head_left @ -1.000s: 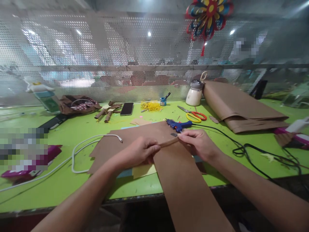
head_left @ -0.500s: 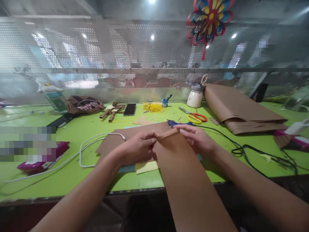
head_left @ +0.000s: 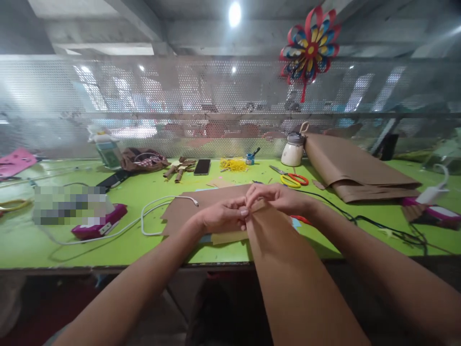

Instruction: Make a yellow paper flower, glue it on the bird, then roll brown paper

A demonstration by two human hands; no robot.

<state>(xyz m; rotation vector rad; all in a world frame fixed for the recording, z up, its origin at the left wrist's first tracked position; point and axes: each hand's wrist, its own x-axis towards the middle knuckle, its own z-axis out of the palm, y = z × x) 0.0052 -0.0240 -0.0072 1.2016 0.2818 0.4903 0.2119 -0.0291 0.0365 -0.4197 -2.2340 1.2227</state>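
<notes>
A long strip of brown kraft paper (head_left: 295, 269) hangs from my two hands over the table's front edge, towards me. Its far end is folded over. My left hand (head_left: 226, 214) pinches the left corner of that fold, thumb on top. Close against it, my right hand (head_left: 272, 197) has its fingers bent over the same folded end. Beneath the hands lies a brown paper sheet (head_left: 194, 206) on the green table, with a pale yellow paper piece (head_left: 230, 237) sticking out at its front. Fingertips partly cover the fold.
Scissors (head_left: 293, 179), a phone (head_left: 202, 167), yellow paper shreds (head_left: 233, 165), a small blue jar (head_left: 250, 159) and a white bottle (head_left: 292, 150) stand or lie behind. Folded brown paper (head_left: 360, 163) is at right. A white cable (head_left: 144, 216) curves left; black cable (head_left: 374, 220) runs right.
My right hand has moved left along the folded end, so both hands are now close together. The strip's top looks more bunched. The camera view has tilted up a little.
</notes>
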